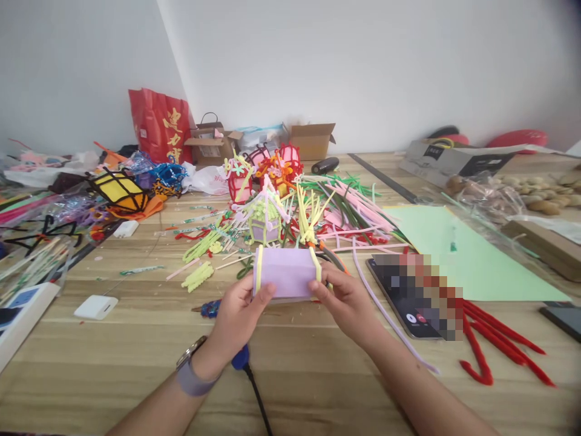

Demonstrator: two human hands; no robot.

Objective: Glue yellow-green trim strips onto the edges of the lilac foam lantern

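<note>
Between my two hands is a light purple paper lantern body (288,274) with pale yellow pipe cleaner strips along its left and right edges. My left hand (240,312) grips its left end, thumb across the front. The right end is pinched by my right hand (347,297), thumb also in front. Just beyond stands a small lantern (265,221) with a yellow-green top and purple panels. Beside it a bundle of yellow pipe cleaners (309,221) fans upward. Partly behind my left wrist lies a blue glue gun (239,357) with a black cord.
A phone (408,303) and red pipe cleaners (503,345) lie to the right, near a pale green sheet (472,254). Pink and green pipe cleaners (358,206) are heaped behind. Several finished lanterns, a red bag (157,124) and cardboard boxes (311,140) stand at the back. A white adapter (96,307) sits left.
</note>
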